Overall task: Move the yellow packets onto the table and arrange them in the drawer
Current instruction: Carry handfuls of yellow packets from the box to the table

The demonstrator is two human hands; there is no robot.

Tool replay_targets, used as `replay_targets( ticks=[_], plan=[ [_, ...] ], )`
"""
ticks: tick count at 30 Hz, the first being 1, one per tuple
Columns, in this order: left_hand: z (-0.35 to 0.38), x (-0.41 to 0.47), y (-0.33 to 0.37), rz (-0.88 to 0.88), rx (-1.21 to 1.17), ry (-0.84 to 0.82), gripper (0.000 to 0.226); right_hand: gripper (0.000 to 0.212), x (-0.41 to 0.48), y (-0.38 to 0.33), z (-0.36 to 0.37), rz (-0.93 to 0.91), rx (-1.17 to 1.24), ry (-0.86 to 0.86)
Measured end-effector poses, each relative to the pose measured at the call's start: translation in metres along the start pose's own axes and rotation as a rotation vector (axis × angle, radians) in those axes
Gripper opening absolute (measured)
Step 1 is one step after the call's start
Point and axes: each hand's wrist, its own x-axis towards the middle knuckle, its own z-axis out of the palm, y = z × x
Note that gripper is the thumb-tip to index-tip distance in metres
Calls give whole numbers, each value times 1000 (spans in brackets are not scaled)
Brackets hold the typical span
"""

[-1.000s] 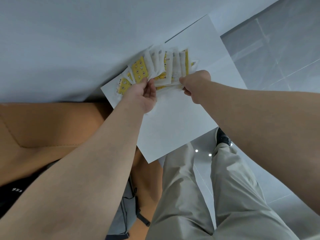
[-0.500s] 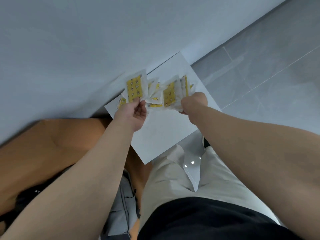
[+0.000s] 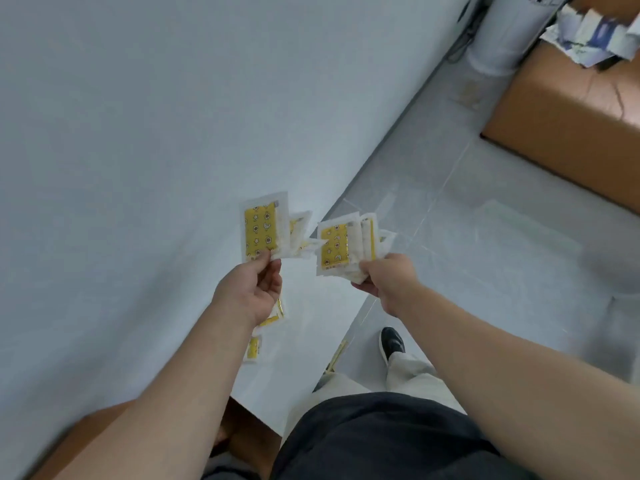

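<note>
Broad open table [image 3: 121, 150] ahead and leftward, loose packets [image 3: 254, 348] on it beneath my left hand [image 3: 247, 292] — the yellow packets [image 3: 261, 230] I hold fanned out in front, cardboard box [image 3: 571, 133] far right.

At centre frame, a person's left hand [image 3: 247, 292] pinches a small bunch of yellow packets [image 3: 261, 230] above a white table [image 3: 104, 133]. Just to its right, the right hand [image 3: 388, 278] grips a second fan of packets [image 3: 341, 245] over the grey tiled floor [image 3: 485, 220]. Two loose packets [image 3: 273, 315] lie on the table beneath the left wrist. A brown cardboard box [image 3: 571, 126] fills the upper right, and a black shoe [image 3: 391, 342] shows lower centre.
</note>
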Motion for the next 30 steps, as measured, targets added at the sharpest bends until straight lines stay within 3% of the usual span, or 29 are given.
replay_targets(
  ticks=[6, 13, 20, 30],
  plan=[
    [94, -20, -21, 18, 218, -189, 10, 26, -12, -26, -74, -61, 251, 158],
    [187, -60, -98, 27, 379, -405, 11, 14, -24, -20, -190, -64, 598, 312],
    [253, -120, -222, 23, 549, -567, 7, 13, -44, 12, -332, -81, 845, 393],
    [301, -183, -441, 5, 764, -643, 8, 10, -83, 94, -539, -101, 1065, 536]
  ],
)
